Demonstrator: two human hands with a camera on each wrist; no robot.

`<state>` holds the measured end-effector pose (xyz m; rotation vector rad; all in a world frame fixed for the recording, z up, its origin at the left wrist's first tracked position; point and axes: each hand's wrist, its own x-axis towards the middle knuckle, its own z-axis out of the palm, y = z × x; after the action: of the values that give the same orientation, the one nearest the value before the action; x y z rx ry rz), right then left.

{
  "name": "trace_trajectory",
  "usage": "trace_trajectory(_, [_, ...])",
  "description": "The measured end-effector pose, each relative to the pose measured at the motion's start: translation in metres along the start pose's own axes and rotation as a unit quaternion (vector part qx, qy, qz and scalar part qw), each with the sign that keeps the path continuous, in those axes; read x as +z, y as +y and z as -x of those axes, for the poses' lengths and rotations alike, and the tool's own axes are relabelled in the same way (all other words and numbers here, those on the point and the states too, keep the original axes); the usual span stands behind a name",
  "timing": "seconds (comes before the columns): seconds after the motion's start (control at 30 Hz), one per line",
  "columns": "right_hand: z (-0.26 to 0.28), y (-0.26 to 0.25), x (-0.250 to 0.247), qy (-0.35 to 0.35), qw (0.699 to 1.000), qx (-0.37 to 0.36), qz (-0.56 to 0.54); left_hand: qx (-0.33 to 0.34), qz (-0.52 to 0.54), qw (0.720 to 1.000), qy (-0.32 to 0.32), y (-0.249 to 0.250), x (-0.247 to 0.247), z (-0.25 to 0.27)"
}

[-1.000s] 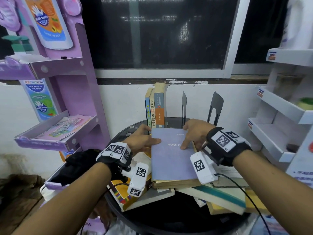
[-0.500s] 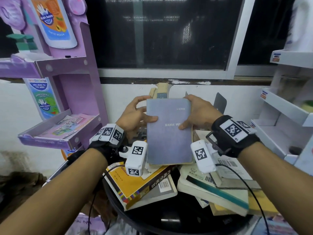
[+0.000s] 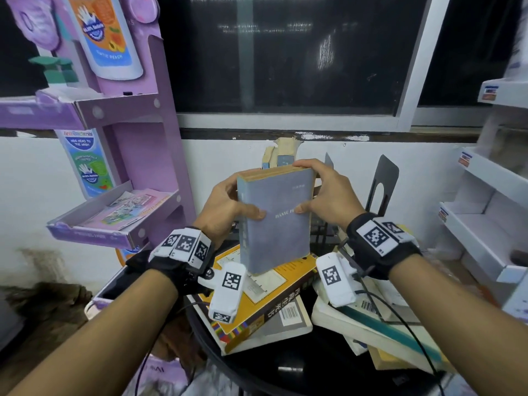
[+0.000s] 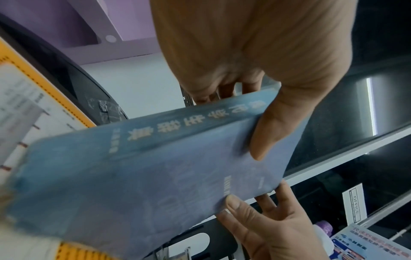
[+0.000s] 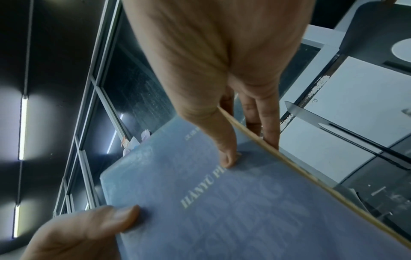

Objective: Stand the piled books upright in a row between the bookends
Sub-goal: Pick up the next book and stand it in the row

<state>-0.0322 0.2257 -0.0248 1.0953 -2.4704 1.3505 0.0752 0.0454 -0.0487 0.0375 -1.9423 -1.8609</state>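
A thick grey-blue book [image 3: 275, 221] [image 4: 142, 167] [image 5: 233, 202] is held upright in the air above the pile. My left hand [image 3: 228, 207] [image 4: 255, 70] grips its spine side, thumb on the front cover. My right hand [image 3: 328, 195] [image 5: 222, 88] grips the page-edge side, thumb on the cover and fingers behind. Below lies a pile of books: a yellow one [image 3: 265, 304] on the left, a white and green one [image 3: 380, 327] on the right. Behind the held book stand a few upright books [image 3: 281, 154]. Two black bookends [image 3: 381, 184] rise at the back right.
The books rest on a round black table [image 3: 285, 370] against a white wall. A purple display rack [image 3: 128, 167] stands at the left, white shelves [image 3: 485, 210] at the right. Cables run from both wrist cameras across the pile.
Both hands lifted the grey-blue book off the pile and tipped it from flat to upright. It has turned slightly, so its spine now shows on the left.
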Motion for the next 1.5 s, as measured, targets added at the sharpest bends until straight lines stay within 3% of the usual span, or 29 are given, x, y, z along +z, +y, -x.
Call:
trace_trajectory(0.23, [-0.004, 0.0, 0.006, -0.014, 0.999, 0.043, -0.021, -0.013, 0.005, 1.0, -0.028, 0.003, 0.003, -0.006])
trace_trajectory(0.4, [-0.003, 0.004, 0.014, 0.027, 0.994, 0.09, -0.051, -0.001, 0.018, 1.0, -0.017, 0.0, 0.005, -0.006])
trace_trajectory(0.6, [-0.011, 0.001, 0.014, -0.012, 0.99, 0.108, -0.095, -0.024, 0.081, 0.996, -0.006, 0.01, 0.002, -0.003])
trace_trajectory(0.8, [-0.014, -0.008, 0.022, -0.058, 0.982, 0.094, -0.153, -0.039, -0.033, 0.999, -0.014, 0.012, -0.003, -0.008])
trace_trajectory(1.0, [-0.015, -0.009, 0.03, -0.009, 0.991, 0.098, -0.086, -0.083, -0.044, 0.995, -0.034, 0.012, -0.008, -0.015])
trace_trajectory(1.13, [-0.002, -0.025, 0.03, 0.042, 0.992, 0.043, -0.11, -0.074, -0.03, 0.995, -0.057, 0.012, -0.004, -0.022])
trace_trajectory(1.2, [0.006, -0.035, 0.029, 0.029, 0.986, 0.044, -0.161, -0.063, -0.011, 0.995, -0.071, 0.014, 0.0, -0.023])
trace_trajectory(1.3, [0.017, -0.043, 0.024, -0.044, 0.968, 0.047, -0.241, -0.042, -0.01, 0.997, -0.063, 0.016, 0.001, -0.027])
trace_trajectory(1.5, [0.021, -0.047, 0.031, -0.103, 0.985, -0.011, -0.139, -0.037, -0.031, 0.997, -0.06, 0.019, -0.004, -0.031])
